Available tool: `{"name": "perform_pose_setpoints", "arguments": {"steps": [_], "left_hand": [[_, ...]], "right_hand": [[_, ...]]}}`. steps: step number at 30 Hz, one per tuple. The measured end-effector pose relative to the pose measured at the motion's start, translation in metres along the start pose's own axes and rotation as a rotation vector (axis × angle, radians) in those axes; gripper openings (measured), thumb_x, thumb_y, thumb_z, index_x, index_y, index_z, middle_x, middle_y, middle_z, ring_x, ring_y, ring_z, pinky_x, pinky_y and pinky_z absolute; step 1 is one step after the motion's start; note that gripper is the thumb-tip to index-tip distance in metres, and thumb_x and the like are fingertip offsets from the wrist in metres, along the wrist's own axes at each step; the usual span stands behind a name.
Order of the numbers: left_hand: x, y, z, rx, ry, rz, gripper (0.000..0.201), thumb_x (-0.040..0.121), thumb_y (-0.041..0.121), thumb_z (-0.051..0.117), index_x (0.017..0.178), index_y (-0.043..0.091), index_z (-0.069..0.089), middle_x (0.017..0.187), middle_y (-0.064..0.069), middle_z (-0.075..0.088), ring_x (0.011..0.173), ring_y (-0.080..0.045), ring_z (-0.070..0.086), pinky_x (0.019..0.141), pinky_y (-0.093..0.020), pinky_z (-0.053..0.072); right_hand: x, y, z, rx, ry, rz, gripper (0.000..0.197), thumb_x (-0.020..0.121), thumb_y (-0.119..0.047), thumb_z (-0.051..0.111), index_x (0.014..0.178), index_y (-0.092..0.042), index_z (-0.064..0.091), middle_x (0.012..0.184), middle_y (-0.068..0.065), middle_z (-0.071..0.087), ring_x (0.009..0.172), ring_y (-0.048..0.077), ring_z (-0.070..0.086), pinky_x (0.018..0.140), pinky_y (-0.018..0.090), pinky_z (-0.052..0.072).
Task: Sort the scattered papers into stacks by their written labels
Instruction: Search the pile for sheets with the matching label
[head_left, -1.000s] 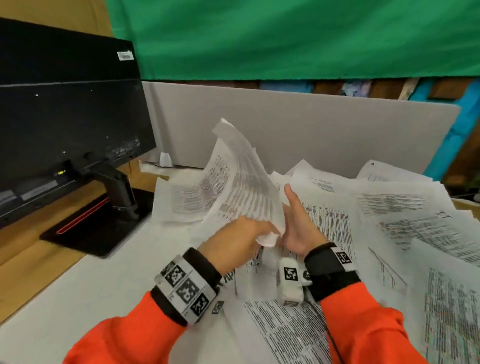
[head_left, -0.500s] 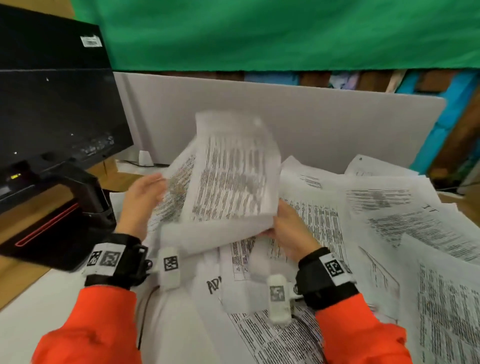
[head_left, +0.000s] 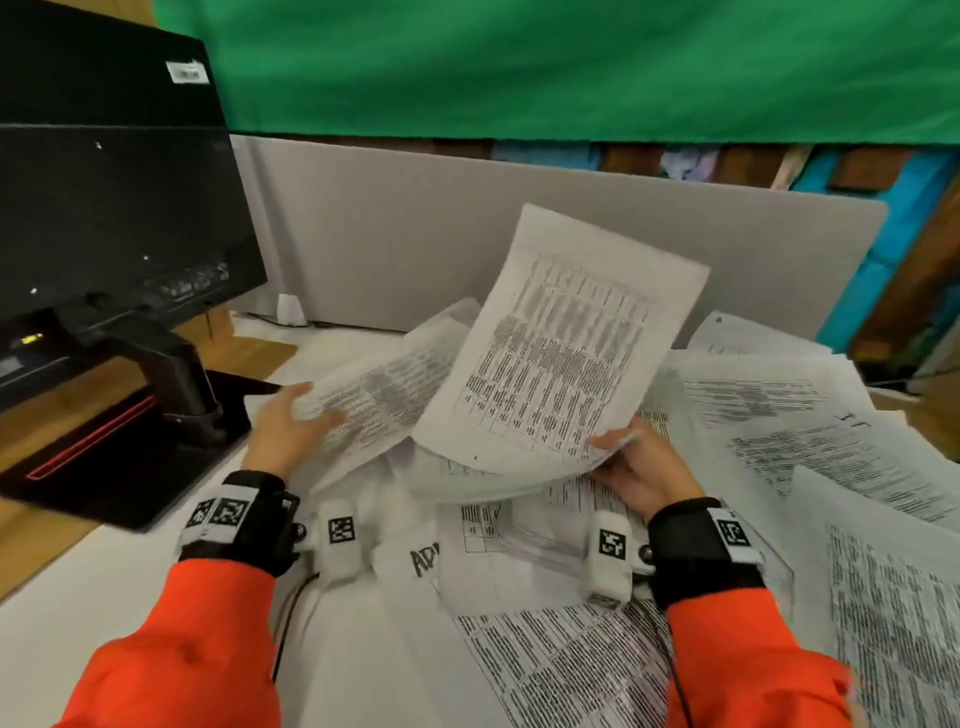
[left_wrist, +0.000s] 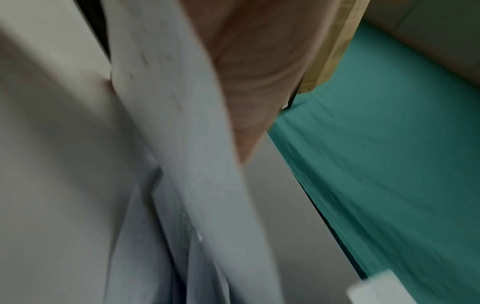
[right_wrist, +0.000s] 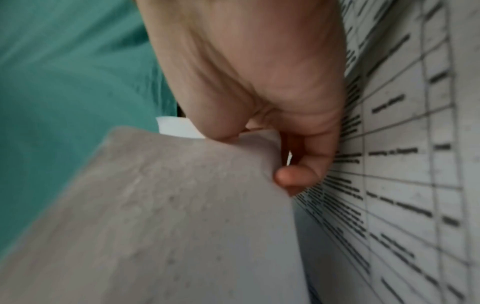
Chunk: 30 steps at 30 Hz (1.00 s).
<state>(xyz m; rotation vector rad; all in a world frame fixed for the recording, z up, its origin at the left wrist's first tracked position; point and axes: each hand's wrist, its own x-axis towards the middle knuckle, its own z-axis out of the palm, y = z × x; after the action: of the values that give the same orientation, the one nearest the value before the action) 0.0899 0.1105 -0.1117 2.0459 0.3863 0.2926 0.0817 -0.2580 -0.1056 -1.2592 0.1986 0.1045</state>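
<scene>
Printed papers (head_left: 810, 447) lie scattered over the white desk, one handwritten "IT" (head_left: 852, 421), another beginning "AD" (head_left: 423, 558). My right hand (head_left: 618, 447) pinches the lower right corner of a raised sheaf with a printed table (head_left: 561, 353), thumb on top. The right wrist view shows that hand (right_wrist: 293, 176) with thumb and fingers closed on the sheaf (right_wrist: 182, 216). My left hand (head_left: 306, 410) grips the left edge of a lower text sheet (head_left: 374, 410) that slopes up from the pile. In the blurred left wrist view, this sheet (left_wrist: 182, 123) runs alongside the hand (left_wrist: 254, 72).
A black monitor (head_left: 104, 182) on its stand (head_left: 171, 395) takes up the left side. A grey partition (head_left: 395, 234) closes the back of the desk, with a green cloth (head_left: 571, 67) above it. Bare white desk surface (head_left: 93, 587) shows at the near left.
My left hand has let go of the raised sheaf, moved left and taken the lower sheet's edge. The sheaf in my right hand has flattened out and swung to the right.
</scene>
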Motion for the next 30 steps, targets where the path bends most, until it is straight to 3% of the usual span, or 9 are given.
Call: {"name": "perform_pose_setpoints", "arguments": {"steps": [5,7,10,13,16,19,22,25,30], "left_hand": [[0.001,-0.003,-0.011,0.107,0.129,-0.202,0.070,0.080,0.023,0.073,0.141,0.016,0.040,0.144,-0.024,0.037,0.129,-0.041,0.040,0.108,-0.048,0.036],[-0.005,0.003,-0.010,0.177,0.132,-0.267,0.071,0.082,0.026,0.071,0.143,0.024,0.033,0.145,-0.024,0.025,0.130,-0.045,0.030,0.108,-0.049,0.032],[-0.015,0.010,-0.010,0.072,0.127,-0.286,0.070,0.084,0.018,0.069,0.142,0.028,0.032,0.145,-0.021,0.017,0.122,-0.045,0.037,0.103,-0.046,0.039],[-0.017,0.011,-0.010,-0.264,0.083,-0.238,0.061,0.087,-0.002,0.060,0.139,0.023,0.038,0.132,-0.019,0.043,0.104,-0.032,0.053,0.083,-0.039,0.050],[-0.027,0.028,-0.008,-0.620,-0.125,-0.152,0.043,0.092,-0.007,0.050,0.129,0.015,0.050,0.105,-0.010,0.062,0.092,-0.019,0.063,0.081,-0.028,0.052],[-0.041,0.046,0.009,-0.553,-0.354,-0.069,0.035,0.089,-0.005,0.056,0.120,0.012,0.059,0.103,-0.008,0.068,0.098,-0.023,0.065,0.084,-0.030,0.054],[-0.052,0.047,0.026,-0.203,-0.326,0.066,0.024,0.085,-0.002,0.063,0.106,0.008,0.068,0.100,-0.006,0.070,0.097,-0.022,0.063,0.079,-0.025,0.050],[-0.058,0.044,0.034,-0.190,-0.599,0.024,0.022,0.086,-0.004,0.062,0.095,0.012,0.074,0.106,-0.013,0.073,0.088,-0.022,0.065,0.078,-0.023,0.053],[-0.073,0.050,0.050,-0.348,-0.988,-0.093,0.031,0.075,0.002,0.070,0.105,0.005,0.068,0.108,-0.016,0.071,0.094,-0.021,0.071,0.077,-0.020,0.057]], "right_hand": [[-0.002,0.003,-0.001,-0.032,0.083,0.090,0.042,0.087,0.013,0.043,0.122,-0.004,0.060,0.108,0.013,0.071,0.089,0.026,0.067,0.054,0.025,0.056],[-0.004,0.003,0.007,-0.103,0.057,0.091,0.042,0.089,0.014,0.046,0.126,-0.004,0.056,0.111,0.014,0.069,0.093,0.029,0.067,0.062,0.030,0.059],[-0.002,0.012,0.019,-0.067,-0.048,0.073,0.057,0.089,0.017,0.050,0.137,-0.012,0.047,0.127,0.016,0.065,0.113,0.035,0.065,0.096,0.051,0.052],[-0.005,0.019,0.033,-0.050,-0.036,0.059,0.053,0.089,0.018,0.050,0.135,-0.010,0.046,0.120,0.015,0.066,0.104,0.033,0.066,0.093,0.050,0.053],[-0.005,0.020,0.037,0.062,0.097,-0.042,0.055,0.089,0.019,0.045,0.134,-0.013,0.043,0.117,0.016,0.062,0.093,0.030,0.062,0.084,0.046,0.053],[-0.005,0.020,0.038,0.141,0.146,-0.075,0.055,0.091,0.017,0.043,0.136,-0.014,0.040,0.111,0.013,0.061,0.086,0.025,0.061,0.073,0.038,0.055],[-0.008,0.018,0.041,0.063,0.030,0.018,0.039,0.096,0.007,0.047,0.131,-0.011,0.046,0.121,0.017,0.064,0.099,0.029,0.067,0.081,0.041,0.059],[-0.010,0.018,0.042,-0.029,-0.048,0.054,0.032,0.097,-0.003,0.055,0.126,-0.015,0.053,0.123,0.014,0.067,0.110,0.030,0.066,0.095,0.047,0.054],[-0.008,0.033,0.054,-0.164,-0.058,-0.045,0.070,0.083,0.014,0.064,0.142,-0.016,0.041,0.129,0.009,0.064,0.118,0.029,0.062,0.102,0.048,0.050]]}}
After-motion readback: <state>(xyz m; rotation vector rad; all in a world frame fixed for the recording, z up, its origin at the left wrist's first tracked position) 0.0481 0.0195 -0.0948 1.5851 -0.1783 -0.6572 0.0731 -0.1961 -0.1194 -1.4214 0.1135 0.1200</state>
